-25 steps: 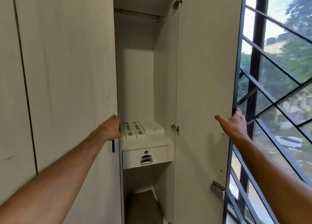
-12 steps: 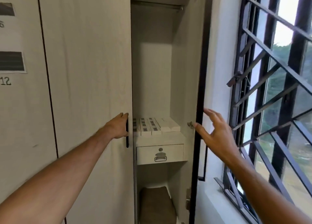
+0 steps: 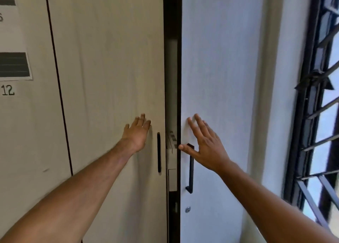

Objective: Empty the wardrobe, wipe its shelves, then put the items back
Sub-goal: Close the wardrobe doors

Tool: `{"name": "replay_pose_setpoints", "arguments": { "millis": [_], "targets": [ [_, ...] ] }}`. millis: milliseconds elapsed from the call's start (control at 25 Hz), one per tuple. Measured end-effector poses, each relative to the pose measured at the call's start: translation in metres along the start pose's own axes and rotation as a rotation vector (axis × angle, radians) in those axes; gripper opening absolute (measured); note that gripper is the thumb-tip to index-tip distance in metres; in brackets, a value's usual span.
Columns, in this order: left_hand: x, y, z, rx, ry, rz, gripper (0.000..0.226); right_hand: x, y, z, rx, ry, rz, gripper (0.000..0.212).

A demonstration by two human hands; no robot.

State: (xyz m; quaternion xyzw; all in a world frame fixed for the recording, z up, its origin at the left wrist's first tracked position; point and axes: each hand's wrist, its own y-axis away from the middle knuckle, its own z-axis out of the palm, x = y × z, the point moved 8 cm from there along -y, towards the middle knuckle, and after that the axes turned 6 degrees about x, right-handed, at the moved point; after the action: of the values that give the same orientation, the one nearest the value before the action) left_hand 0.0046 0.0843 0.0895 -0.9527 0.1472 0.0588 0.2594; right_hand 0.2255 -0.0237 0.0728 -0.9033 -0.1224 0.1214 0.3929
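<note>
The pale wardrobe stands in front of me with its two doors nearly together. My left hand (image 3: 136, 132) lies flat, fingers apart, on the left door (image 3: 110, 77), just left of its black handle (image 3: 158, 152). My right hand (image 3: 205, 145) presses flat on the right door (image 3: 216, 59), over the top of its black bar handle (image 3: 190, 171). Through the narrow gap (image 3: 172, 147) I see a sliver of white boxes with dark labels and the drawer front. The remaining interior is hidden.
A paper sheet (image 3: 12, 41) with dark blocks and the number 12 is stuck on the panel to the left. A black window grille (image 3: 315, 114) stands close on the right, beside a white wall strip. A small lock (image 3: 187, 209) sits low on the right door.
The right door has swung from wide open to almost shut, my right hand now flat on it. My left hand let go of the left door's edge and lies flat on its face.
</note>
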Motion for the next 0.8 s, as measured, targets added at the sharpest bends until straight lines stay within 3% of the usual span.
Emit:
{"name": "replay_pose_setpoints", "arguments": {
  "millis": [240, 800],
  "targets": [
    [0.003, -0.017, 0.021, 0.135, -0.078, 0.021, 0.087, 0.005, -0.055, 0.056, -0.097, 0.162, 0.075, 0.101],
    [-0.002, -0.027, 0.049, 0.174, -0.134, 0.026, 0.107, 0.01, -0.096, 0.111, -0.163, 0.324, 0.168, 0.116]
  ]
}}
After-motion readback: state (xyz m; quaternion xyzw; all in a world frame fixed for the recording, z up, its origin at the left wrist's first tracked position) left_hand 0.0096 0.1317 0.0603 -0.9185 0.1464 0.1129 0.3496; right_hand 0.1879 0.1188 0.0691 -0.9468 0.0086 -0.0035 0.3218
